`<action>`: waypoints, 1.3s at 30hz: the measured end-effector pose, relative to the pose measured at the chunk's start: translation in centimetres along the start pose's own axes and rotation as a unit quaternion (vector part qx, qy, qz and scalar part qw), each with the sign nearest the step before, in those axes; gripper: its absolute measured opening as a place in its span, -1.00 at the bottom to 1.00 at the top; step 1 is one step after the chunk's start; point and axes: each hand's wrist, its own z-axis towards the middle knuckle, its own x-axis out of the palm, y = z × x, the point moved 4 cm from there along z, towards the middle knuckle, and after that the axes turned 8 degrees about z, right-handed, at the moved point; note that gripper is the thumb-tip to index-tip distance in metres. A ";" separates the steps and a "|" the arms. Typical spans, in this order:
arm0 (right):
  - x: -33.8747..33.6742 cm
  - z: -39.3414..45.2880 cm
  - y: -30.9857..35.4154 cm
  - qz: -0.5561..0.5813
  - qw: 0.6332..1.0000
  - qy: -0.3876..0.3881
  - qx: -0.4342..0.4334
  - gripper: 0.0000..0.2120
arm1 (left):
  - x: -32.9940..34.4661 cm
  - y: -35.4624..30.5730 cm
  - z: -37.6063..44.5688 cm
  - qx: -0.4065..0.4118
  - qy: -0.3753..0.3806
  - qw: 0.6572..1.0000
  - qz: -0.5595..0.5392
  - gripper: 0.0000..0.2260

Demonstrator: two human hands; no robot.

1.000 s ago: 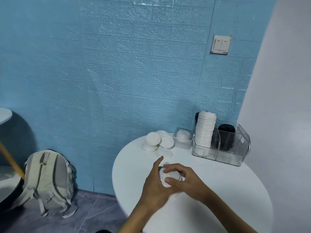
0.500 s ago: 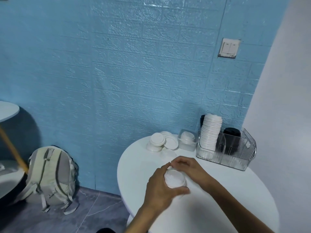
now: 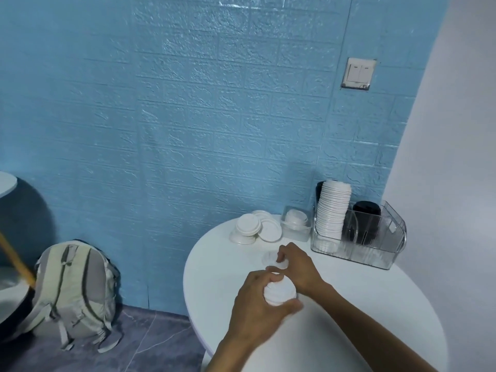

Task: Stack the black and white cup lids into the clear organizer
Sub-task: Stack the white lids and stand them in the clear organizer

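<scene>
The left hand (image 3: 257,304) curled round a small stack of white lids (image 3: 280,291), thumb under, fingers over the top, holding it just above the table (image 3: 349,318). The right hand (image 3: 298,267) sat right behind, its fingertips pinching a single white lid (image 3: 281,264) at the table surface, next to a faint clear lid (image 3: 269,257) lying flat. Beyond the hands, loose white lids (image 3: 255,228) lay heaped near the table's far edge, a small clear tub (image 3: 295,224) with more lids beside them. To the right stood the clear organizer (image 3: 375,253), well apart from both hands: a tall column of white lids (image 3: 332,210) in its left compartment, black lids (image 3: 366,221) in the next. The held lids were round, plain white and slightly blurred. A backpack (image 3: 72,291) leaned on the blue wall (image 3: 188,116) at floor level.
</scene>
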 end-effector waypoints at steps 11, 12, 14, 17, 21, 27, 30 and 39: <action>-5.1 -8.2 4.3 0.287 0.958 0.002 -0.028 -0.77 | -0.4 0.3 0.2 -0.024 0.003 0.997 -0.071 -0.26; -4.7 -9.0 4.6 0.266 0.963 0.011 -0.043 -0.76 | -0.5 0.2 0.1 -0.024 0.008 0.997 -0.073 -0.23; -3.8 -9.7 4.6 0.249 0.967 0.017 -0.057 -0.78 | -0.6 0.1 0.0 -0.014 0.019 0.998 -0.063 -0.17; -3.4 -9.6 4.8 0.246 0.966 0.017 -0.081 -0.86 | -0.6 0.0 -0.1 0.005 0.030 0.998 -0.062 -0.23; -3.3 -9.4 4.9 0.242 0.967 0.030 -0.076 -0.91 | -0.6 0.0 -0.1 0.013 0.038 0.998 -0.055 -0.19; -3.7 -9.1 5.4 0.197 0.975 0.054 -0.081 -0.88 | -0.5 -0.1 -0.2 -0.011 0.045 0.997 -0.068 -0.11; -3.5 -9.1 6.1 0.152 0.982 0.048 -0.099 -0.81 | -0.7 -0.2 -0.3 -0.032 0.049 0.995 -0.086 -0.16; -2.9 -9.4 5.3 0.157 0.985 0.034 -0.059 -0.73 | -0.5 -0.2 -0.4 -0.062 0.064 0.991 -0.101 -0.20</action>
